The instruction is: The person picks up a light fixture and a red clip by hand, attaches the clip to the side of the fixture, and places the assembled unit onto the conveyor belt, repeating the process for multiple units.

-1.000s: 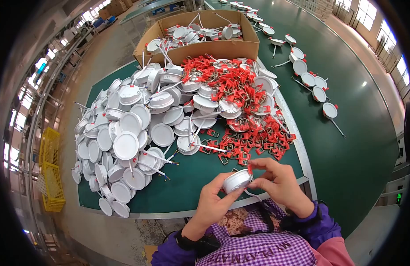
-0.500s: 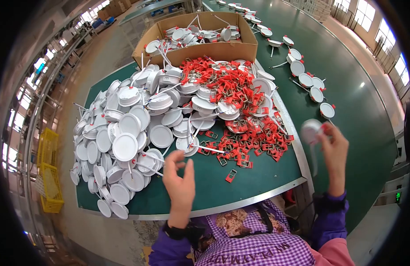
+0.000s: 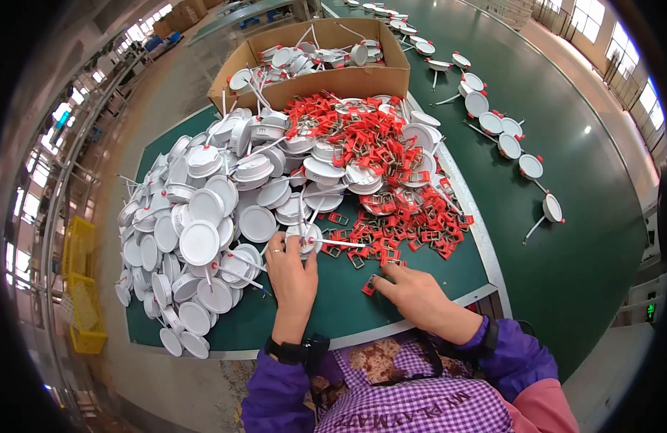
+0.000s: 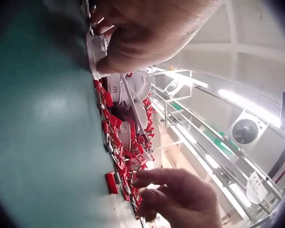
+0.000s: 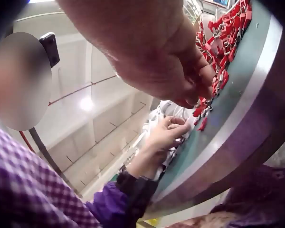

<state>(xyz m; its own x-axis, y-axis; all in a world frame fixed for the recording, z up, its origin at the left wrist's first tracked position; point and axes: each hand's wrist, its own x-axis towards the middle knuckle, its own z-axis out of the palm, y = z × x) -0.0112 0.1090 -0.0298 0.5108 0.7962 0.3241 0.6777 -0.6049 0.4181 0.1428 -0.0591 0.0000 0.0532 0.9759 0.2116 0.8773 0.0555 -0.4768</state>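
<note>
At the near edge of the lamp heap, my left hand (image 3: 291,278) grips a round white downlight (image 3: 312,242), fingers and thumb at its rim. That lamp's white cable points right. In the left wrist view the fingers partly cover the same downlight (image 4: 96,50). My right hand (image 3: 423,303) reaches down to the near edge of the pile of red spring clips (image 3: 427,224), its fingers loosely bent. A loose red clip (image 3: 368,286) lies right by its thumb. From the left wrist, the right hand (image 4: 180,197) shows with fingertips right at the clips.
A heap of white downlights (image 3: 200,242) covers the left of the green table (image 3: 348,310). Behind stands a cardboard box (image 3: 312,85) of lamps. To the right, a green conveyor (image 3: 564,159) carries a line of downlights, the nearest lamp (image 3: 553,208) beside the metal table edge.
The right hand has laid a downlight at the near end of the conveyor line and come back to the clips. The left hand let go of that lamp, moved left and took hold of another.
</note>
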